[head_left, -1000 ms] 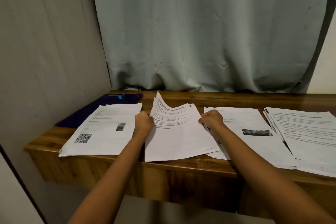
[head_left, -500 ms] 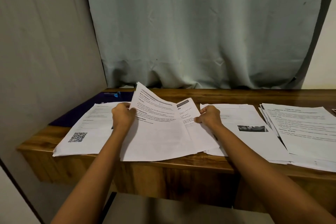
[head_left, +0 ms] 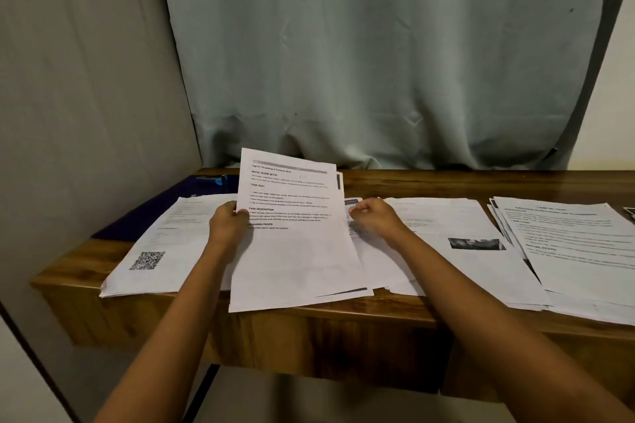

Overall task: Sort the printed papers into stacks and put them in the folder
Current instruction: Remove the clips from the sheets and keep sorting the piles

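Wooden table [head_left: 446, 182] against grey curtain [head_left: 378, 62]. Four paper stacks in a row: QR stack [head_left: 161, 251] at left, middle stack [head_left: 381, 271], photo stack [head_left: 457, 223], text stack [head_left: 577, 244] at far right, overlapping the photo stack. Dark folder [head_left: 137, 220] partly under the QR stack's far side. Left hand [head_left: 228, 228] gripping a printed sheet [head_left: 295, 251] by its left edge, top raised over the middle stack. Right hand [head_left: 372, 216] on the middle stack at the sheet's right edge, fingers curled; grip on any page not determinable.
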Demonstrator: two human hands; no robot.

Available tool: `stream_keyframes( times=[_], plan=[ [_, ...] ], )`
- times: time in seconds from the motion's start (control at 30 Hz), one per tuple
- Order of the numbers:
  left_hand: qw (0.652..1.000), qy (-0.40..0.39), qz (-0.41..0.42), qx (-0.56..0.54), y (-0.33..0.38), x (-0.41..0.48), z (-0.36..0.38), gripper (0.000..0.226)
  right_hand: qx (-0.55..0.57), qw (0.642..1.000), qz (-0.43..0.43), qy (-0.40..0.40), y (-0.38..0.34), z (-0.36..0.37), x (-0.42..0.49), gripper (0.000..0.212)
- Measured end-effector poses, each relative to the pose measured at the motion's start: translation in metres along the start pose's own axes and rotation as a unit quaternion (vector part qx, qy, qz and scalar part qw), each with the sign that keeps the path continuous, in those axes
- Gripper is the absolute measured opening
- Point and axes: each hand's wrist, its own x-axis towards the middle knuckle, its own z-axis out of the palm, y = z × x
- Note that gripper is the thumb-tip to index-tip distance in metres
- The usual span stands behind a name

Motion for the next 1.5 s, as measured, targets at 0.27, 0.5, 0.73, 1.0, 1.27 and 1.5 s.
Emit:
stream_keyframes(
  times=[0.27, 0.5, 0.73, 1.0, 1.27, 1.5],
  plan=[
    [0.992, -0.032, -0.042, -0.117, 0.0, -0.003, 0.003, 0.021, 0.216, 0.969, 0.111, -0.04, -0.005, 0.001, 0.0, 0.014],
    [0.998, 0.012, -0.017, -0.058, -0.005, 0.001, -0.001, 0.024, 0.259, 0.96, 0.109, 0.013, 0.005, -0.008, 0.002, 0.028],
    [0.999, 0.033, -0.009, -0.007, -0.008, 0.006, -0.015, 0.028, 0.224, 0.967, 0.117, 0.036, 0.015, -0.015, 0.009, 0.026],
    [0.996, 0.056, 0.039, 0.051, -0.011, 0.003, -0.025, 0.028, 0.108, 0.988, 0.091, 0.058, 0.017, -0.014, 0.012, 0.015],
    [0.993, 0.076, 0.053, 0.077, -0.012, 0.001, -0.025, 0.027, -0.008, 0.998, 0.035, 0.057, 0.013, -0.013, 0.014, 0.014],
    [0.994, 0.075, 0.036, 0.072, -0.014, 0.003, -0.028, 0.025, -0.004, 0.963, -0.092, 0.254, -0.02, -0.056, 0.026, 0.015]
  ],
)
